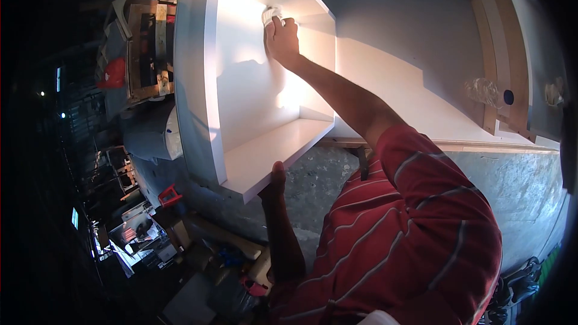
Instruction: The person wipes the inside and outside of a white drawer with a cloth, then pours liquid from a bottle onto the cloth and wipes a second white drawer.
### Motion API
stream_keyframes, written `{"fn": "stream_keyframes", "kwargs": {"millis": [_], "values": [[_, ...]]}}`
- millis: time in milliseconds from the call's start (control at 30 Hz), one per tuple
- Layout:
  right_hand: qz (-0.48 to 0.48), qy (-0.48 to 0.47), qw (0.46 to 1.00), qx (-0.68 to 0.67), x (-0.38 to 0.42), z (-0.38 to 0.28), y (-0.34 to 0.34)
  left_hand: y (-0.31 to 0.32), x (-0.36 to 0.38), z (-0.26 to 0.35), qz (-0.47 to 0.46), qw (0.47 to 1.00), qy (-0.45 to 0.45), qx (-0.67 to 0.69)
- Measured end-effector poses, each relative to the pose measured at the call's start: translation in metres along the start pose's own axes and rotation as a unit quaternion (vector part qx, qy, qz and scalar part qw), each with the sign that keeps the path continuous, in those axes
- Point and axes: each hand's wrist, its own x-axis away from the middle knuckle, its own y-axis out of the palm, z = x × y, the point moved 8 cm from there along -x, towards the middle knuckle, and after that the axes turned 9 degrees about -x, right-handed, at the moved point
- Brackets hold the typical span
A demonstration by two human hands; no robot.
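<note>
- Inside, a white cloth [271,14] is pressed against the back panel of the white cabinet [198,84] by one hand [282,39], its fingers curled over the cloth and gripping it.
- Which of the person's hands this is cannot be settled with certainty; from the arm running down to the red striped sleeve [415,162], it is taken as the right hand.
- The cloth is found near the upper inner corner of the cabinet, where the back panel meets a side panel, in bright light.
- The other hand [276,180], taken as the left, is placed under the lower edge of the cabinet's near panel; only a thumb or finger is seen against the edge, so whether the fingers are clenched cannot be told.
- The cabinet is laid on a white board [409,84], beside a grey concrete wall [518,186].
- A clear plastic bottle [481,91] is seen lying on the board, well apart from both hands.
- A red tool [170,195] is seen on the cluttered floor below.
</note>
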Motion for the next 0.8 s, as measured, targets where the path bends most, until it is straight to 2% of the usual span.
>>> {"fn": "stream_keyframes", "kwargs": {"millis": [67,167,200,233,267,367,467,533,567,600,667,700,733,800], "values": [[-0.001,0.028,0.998,0.065,0.0,-0.007,0.007,0.001,-0.003,0.005,0.009,1.0,0.018,0.012],[0.066,-0.108,0.992,0.006,-0.025,-0.086,0.005,-0.002,0.002,0.005,0.014,1.0,-0.027,0.005],[0.044,-0.084,0.996,0.004,-0.031,-0.102,0.007,-0.003,0.001,0.008,0.033,0.999,-0.027,0.005],[0.037,-0.125,0.991,0.003,-0.033,-0.122,0.009,-0.004,-0.002,0.011,0.052,0.998,-0.024,0.006],[0.073,-0.196,0.977,-0.041,-0.029,-0.144,0.004,-0.004,-0.005,0.012,0.046,0.999,-0.02,0.002],[0.024,-0.241,0.969,-0.045,-0.018,-0.175,0.013,-0.009,-0.009,0.017,0.047,0.998,0.034,0.0],[0.008,-0.265,0.961,-0.074,-0.007,-0.177,0.009,-0.015,-0.009,0.008,0.047,0.998,0.034,-0.025],[-0.036,-0.255,0.965,-0.041,-0.016,-0.17,0.011,-0.013,-0.007,-0.011,0.009,0.999,-0.025,0.021],[-0.038,-0.23,0.972,-0.03,-0.029,-0.167,0.01,-0.011,-0.006,-0.008,0.009,0.999,-0.024,0.02],[-0.059,-0.224,0.972,0.036,-0.041,-0.168,0.01,-0.01,-0.007,0.0,0.033,0.999,-0.015,-0.001],[-0.062,-0.262,0.958,0.094,-0.06,-0.169,0.005,-0.005,-0.006,0.013,0.061,0.998,-0.005,-0.018],[-0.015,-0.339,0.931,0.133,-0.059,-0.168,0.001,-0.002,-0.007,0.019,0.065,0.998,-0.003,-0.021],[-0.022,-0.382,0.909,0.165,-0.062,-0.161,0.002,0.0,-0.007,0.021,0.071,0.997,-0.001,-0.022],[0.07,-0.435,0.889,0.128,-0.059,-0.155,-0.03,0.001,-0.007,0.019,0.061,0.998,0.007,-0.015]]}}
